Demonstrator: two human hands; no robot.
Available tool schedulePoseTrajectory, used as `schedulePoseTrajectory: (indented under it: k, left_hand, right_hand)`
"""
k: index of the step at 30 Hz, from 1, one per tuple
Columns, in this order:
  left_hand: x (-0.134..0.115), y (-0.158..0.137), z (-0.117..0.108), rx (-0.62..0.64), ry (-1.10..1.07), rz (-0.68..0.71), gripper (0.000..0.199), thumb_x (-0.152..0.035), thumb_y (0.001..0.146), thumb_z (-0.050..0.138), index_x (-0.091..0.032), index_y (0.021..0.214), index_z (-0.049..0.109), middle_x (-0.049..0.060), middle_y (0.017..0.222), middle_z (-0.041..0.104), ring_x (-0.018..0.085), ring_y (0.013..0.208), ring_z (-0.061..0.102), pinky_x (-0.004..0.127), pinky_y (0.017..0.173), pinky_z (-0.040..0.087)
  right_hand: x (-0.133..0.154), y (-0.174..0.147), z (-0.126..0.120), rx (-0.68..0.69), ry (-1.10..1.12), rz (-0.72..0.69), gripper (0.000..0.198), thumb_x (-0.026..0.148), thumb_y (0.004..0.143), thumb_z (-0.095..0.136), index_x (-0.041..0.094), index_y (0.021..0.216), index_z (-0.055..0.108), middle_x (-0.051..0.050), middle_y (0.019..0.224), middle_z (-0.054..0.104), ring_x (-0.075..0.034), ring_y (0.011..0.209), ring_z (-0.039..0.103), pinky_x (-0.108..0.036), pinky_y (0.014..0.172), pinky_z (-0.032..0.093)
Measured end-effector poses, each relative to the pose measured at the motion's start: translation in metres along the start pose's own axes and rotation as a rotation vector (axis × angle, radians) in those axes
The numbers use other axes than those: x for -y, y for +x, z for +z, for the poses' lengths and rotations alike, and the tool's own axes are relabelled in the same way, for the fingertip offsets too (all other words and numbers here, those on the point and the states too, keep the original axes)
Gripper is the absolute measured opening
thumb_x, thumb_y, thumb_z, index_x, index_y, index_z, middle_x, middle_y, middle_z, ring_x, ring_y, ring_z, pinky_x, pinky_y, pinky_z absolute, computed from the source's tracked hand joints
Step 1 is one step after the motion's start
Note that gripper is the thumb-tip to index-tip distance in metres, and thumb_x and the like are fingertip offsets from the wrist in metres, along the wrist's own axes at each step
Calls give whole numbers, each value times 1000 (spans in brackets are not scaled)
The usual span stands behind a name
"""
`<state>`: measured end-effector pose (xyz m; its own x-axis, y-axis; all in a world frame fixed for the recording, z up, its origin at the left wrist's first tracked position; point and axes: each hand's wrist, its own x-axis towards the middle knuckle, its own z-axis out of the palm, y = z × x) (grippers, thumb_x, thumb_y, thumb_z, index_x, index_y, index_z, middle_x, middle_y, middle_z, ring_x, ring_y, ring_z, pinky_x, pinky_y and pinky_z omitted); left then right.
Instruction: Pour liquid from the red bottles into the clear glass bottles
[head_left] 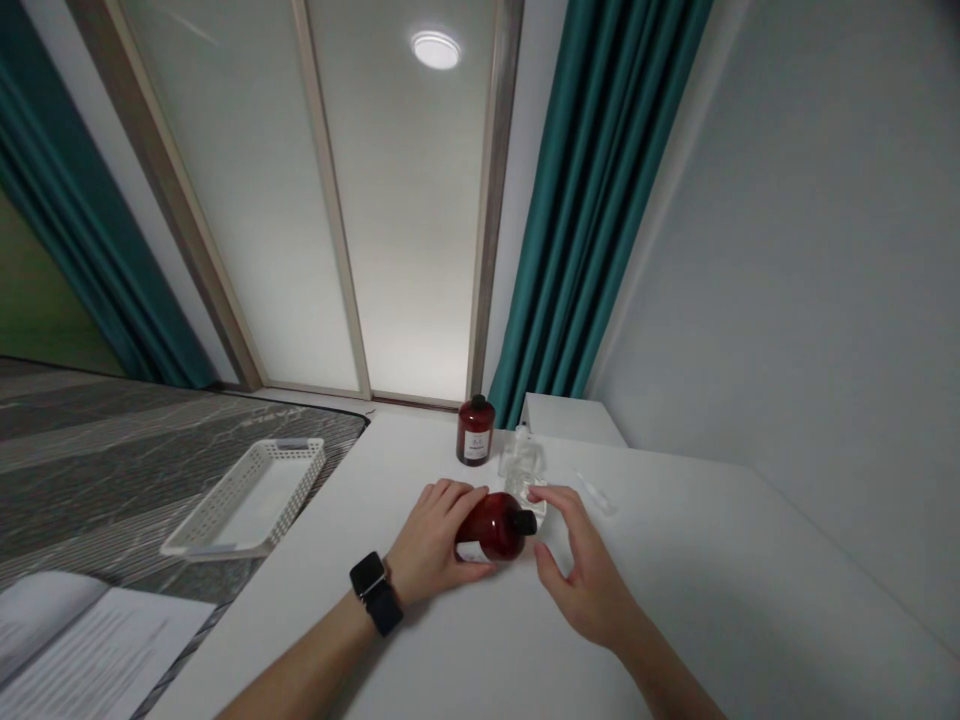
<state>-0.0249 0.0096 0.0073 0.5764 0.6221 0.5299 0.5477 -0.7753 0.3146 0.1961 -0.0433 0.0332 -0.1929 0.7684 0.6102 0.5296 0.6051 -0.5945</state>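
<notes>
Head view shows a tilted bottle (pixel 491 527) at the table (pixel 495 650), its body gripped by the left hand (pixel 431 540). Just right of the tilted bottle's cap (pixel 524 522), the right hand (pixel 586 580) curves with thumb and fingers apart. Beyond the tilted bottle stands an upright bottle (pixel 475 435).

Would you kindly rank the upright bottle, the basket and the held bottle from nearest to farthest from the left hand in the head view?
1. Held bottle: within the left hand, on its right side.
2. Upright bottle: ahead, beyond the hand.
3. Basket: well off to the left.
</notes>
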Motion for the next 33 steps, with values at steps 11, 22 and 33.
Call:
schedulePoseTrajectory:
  k: [11,22,33]
  left_hand:
    - [-2,0,-1,-1,-25,-14,77,-37,69,84,-21,133,44,11,117,60,32,104,54,47,89,46]
    - [-1,-1,0,-7,-28,-7,76,-39,70,83,-20,133,45,12,118,60,31,105,54,47,90,47]
    - [-1,0,0,-26,-25,-8,76,-39,70,83,-20,133,46,12,118,61,31,105,55,46,89,48]
  right_hand:
    - [-3,-2,8,-65,98,18,41,11,88,49,25,126,49,-7,112,58,-23,106,58,-41,98,47]
    - [1,-5,10,-73,40,9,47,11,86,53,25,131,46,-8,111,56,-23,105,57,-41,96,48]
    - [-2,-7,13,-106,42,39,42,15,88,54,24,128,48,-8,109,57,-24,103,57,-42,94,49]
